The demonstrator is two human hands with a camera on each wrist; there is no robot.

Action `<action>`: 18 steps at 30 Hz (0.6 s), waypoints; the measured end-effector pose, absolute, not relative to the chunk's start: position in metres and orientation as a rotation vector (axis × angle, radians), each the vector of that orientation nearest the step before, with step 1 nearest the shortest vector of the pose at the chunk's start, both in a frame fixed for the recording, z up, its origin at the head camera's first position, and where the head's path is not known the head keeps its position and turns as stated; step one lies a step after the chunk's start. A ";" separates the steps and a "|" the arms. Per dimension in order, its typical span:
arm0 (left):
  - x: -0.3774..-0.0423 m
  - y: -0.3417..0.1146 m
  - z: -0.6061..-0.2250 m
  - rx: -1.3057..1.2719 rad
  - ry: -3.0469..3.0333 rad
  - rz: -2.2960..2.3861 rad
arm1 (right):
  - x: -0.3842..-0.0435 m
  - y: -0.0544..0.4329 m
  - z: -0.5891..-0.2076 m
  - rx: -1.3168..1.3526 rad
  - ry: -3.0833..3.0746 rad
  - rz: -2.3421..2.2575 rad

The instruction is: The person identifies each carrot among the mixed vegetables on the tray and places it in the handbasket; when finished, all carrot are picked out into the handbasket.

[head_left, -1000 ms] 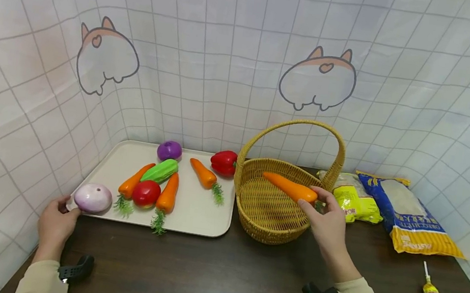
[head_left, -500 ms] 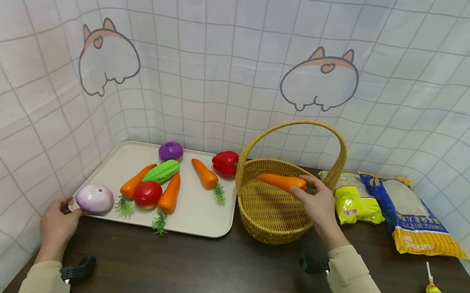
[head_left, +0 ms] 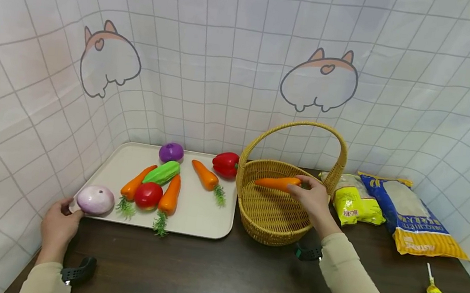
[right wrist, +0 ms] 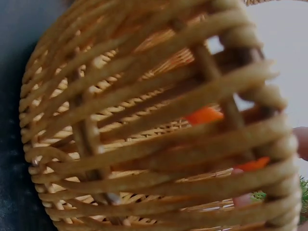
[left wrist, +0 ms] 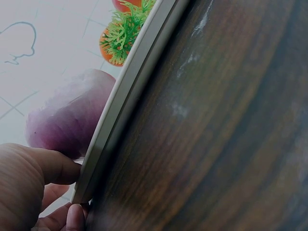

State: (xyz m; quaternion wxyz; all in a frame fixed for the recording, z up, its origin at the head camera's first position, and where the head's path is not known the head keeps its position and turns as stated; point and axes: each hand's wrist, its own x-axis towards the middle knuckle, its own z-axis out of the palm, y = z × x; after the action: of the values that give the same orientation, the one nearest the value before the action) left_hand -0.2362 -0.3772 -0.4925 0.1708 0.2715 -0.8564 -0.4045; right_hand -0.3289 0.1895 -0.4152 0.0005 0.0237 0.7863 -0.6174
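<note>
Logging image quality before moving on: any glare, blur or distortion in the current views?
Head: backdrop grid lines look bowed, by lens or cloth; left wrist: table soft, pale patches perhaps glare; right wrist: basket weave dim, soft, mostly hiding the carrot.

The yellow-tan wicker basket [head_left: 271,208] stands upright, its tall arched handle rising from the rim. The carrot [head_left: 276,183], smooth, orange and tapering, lies nearly level within the basket's opening, its narrow tip toward the basket's left wall. The right hand [head_left: 312,197] pinches its thick end; orange shows through the weave, but whether the carrot touches the basket's bottom cannot be told. The tray [head_left: 195,210], cream and rectangular with rounded corners, sits just left of the basket, its near corner farthest from the basket gripped by the left hand [head_left: 59,222].
</note>
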 end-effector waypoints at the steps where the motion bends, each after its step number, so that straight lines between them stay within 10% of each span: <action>1: -0.236 -0.377 -0.493 0.771 -2.432 -1.150 | -0.330 0.190 -0.416 0.082 2.466 -1.937; 18: -0.235 -0.377 -0.492 0.762 -2.425 -1.129 | -0.346 0.189 -0.421 0.151 2.527 -1.692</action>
State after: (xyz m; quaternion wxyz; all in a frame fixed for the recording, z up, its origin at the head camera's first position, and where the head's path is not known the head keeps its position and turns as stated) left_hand -0.2352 -0.3766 -0.4916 0.1792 0.2695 -0.8577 -0.3995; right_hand -0.3458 0.1892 -0.4214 0.0484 0.0496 0.8289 -0.5550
